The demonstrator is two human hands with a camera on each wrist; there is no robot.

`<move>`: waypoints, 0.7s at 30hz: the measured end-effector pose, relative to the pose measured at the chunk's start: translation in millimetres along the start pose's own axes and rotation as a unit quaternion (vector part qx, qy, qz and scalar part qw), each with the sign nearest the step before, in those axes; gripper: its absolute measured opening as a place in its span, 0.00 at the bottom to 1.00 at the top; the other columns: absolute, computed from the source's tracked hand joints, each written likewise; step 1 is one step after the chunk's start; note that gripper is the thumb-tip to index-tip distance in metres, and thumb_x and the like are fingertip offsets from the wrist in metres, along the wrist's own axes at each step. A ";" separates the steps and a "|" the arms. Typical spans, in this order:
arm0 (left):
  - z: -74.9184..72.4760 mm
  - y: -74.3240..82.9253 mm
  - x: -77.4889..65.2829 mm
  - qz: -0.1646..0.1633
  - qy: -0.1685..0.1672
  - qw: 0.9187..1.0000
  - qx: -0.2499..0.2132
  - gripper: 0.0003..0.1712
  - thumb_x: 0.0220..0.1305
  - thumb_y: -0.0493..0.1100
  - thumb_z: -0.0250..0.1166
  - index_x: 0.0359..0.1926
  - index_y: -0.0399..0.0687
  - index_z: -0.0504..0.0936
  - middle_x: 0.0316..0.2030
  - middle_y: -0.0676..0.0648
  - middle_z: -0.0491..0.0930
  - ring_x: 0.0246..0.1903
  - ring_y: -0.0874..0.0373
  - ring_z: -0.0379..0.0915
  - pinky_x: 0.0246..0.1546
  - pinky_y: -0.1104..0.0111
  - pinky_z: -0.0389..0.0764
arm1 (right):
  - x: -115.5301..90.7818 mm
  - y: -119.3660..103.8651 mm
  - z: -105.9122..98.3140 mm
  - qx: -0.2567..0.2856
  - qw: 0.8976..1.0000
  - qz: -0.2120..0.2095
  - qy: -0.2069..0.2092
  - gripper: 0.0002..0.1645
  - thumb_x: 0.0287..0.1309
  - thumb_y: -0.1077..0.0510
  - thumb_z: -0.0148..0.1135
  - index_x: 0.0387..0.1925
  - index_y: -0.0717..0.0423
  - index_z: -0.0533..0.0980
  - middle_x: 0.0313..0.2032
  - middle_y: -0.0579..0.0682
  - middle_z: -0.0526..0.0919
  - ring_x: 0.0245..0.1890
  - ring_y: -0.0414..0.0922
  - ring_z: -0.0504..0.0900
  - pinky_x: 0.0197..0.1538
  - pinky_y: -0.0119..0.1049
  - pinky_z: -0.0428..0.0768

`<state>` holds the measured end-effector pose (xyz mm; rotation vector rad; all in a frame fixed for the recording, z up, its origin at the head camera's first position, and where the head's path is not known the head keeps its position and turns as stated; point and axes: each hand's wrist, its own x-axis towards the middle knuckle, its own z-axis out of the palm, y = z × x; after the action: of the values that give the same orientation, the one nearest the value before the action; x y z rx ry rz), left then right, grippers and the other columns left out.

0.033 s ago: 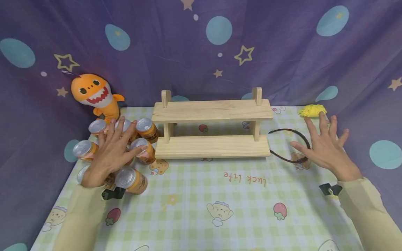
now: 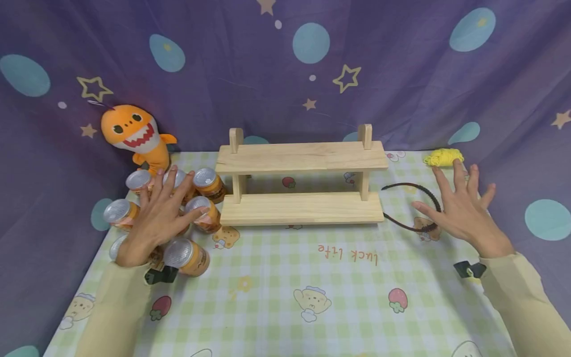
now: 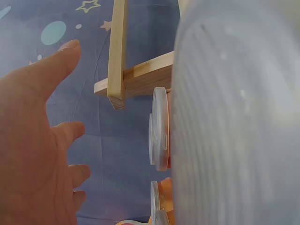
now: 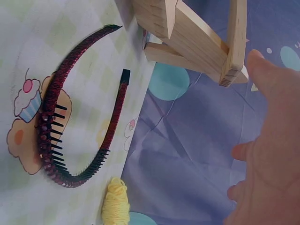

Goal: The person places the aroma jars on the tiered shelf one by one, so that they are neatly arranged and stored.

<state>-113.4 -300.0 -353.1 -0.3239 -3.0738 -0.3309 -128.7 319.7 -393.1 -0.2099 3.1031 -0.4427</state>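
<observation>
My left hand is over a group of several orange cans with clear lids, its fingers spread and holding nothing. One can stands near my left wrist, and another can is beyond my fingertips. In the left wrist view a translucent lid looms close and blurred. My right hand, also spread and holding nothing, is beside a dark red beaded headband with comb teeth. Beyond those fingertips lies a skein of yellow yarn. Some cans are partly hidden under my left hand.
A two-tier wooden shelf stands at the middle back of the table, between the cans and the headband. An orange shark plush leans at the back left. A purple curtain encloses the checked tablecloth.
</observation>
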 end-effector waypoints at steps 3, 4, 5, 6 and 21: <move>-0.1 0.1 -2.0 0.000 0.002 1.000 0.000 0.49 0.69 0.71 0.52 0.81 0.58 0.45 0.80 0.34 0.35 0.79 0.32 0.23 0.65 0.23 0.34 | -1.4 -0.5 0.0 0.000 1.000 0.000 -0.002 0.58 0.65 0.28 0.50 0.80 0.47 0.35 0.77 0.63 0.19 0.74 0.71 0.16 0.57 0.87 0.25; -0.1 0.1 -2.8 -0.001 0.002 1.000 -0.001 0.49 0.69 0.71 0.52 0.81 0.57 0.45 0.80 0.34 0.35 0.79 0.32 0.23 0.65 0.23 0.34 | -2.0 -0.6 0.0 -0.001 1.000 0.000 -0.004 0.58 0.66 0.28 0.50 0.80 0.47 0.35 0.77 0.63 0.19 0.74 0.72 0.16 0.57 0.87 0.25; -0.1 0.2 -3.6 -0.001 0.004 1.000 -0.001 0.49 0.69 0.71 0.52 0.81 0.57 0.46 0.80 0.33 0.35 0.78 0.31 0.24 0.65 0.23 0.35 | -2.7 -0.8 0.0 -0.002 1.000 0.000 -0.005 0.58 0.66 0.28 0.50 0.80 0.47 0.35 0.77 0.63 0.19 0.74 0.72 0.16 0.57 0.87 0.25; -0.2 0.0 -4.6 -0.003 0.004 1.000 -0.004 0.49 0.69 0.71 0.53 0.80 0.57 0.46 0.80 0.33 0.35 0.78 0.31 0.24 0.66 0.24 0.34 | -3.5 -1.2 0.1 -0.002 1.000 -0.001 -0.005 0.58 0.66 0.28 0.50 0.81 0.47 0.35 0.77 0.63 0.19 0.74 0.72 0.17 0.57 0.87 0.25; -12.5 -24.8 -33.6 -0.025 0.072 0.996 -0.054 0.53 0.64 0.67 0.62 0.79 0.48 0.52 0.75 0.25 0.48 0.75 0.23 0.31 0.65 0.23 0.36 | 3.4 -20.0 20.9 0.063 0.994 -0.085 0.038 0.52 0.66 0.38 0.60 0.78 0.57 0.49 0.78 0.68 0.44 0.76 0.70 0.45 0.63 0.80 0.42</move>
<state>-85.6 -333.1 -347.9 -0.2154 -2.9332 -0.5017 -129.0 294.4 -407.6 -0.4703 3.1281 -0.6617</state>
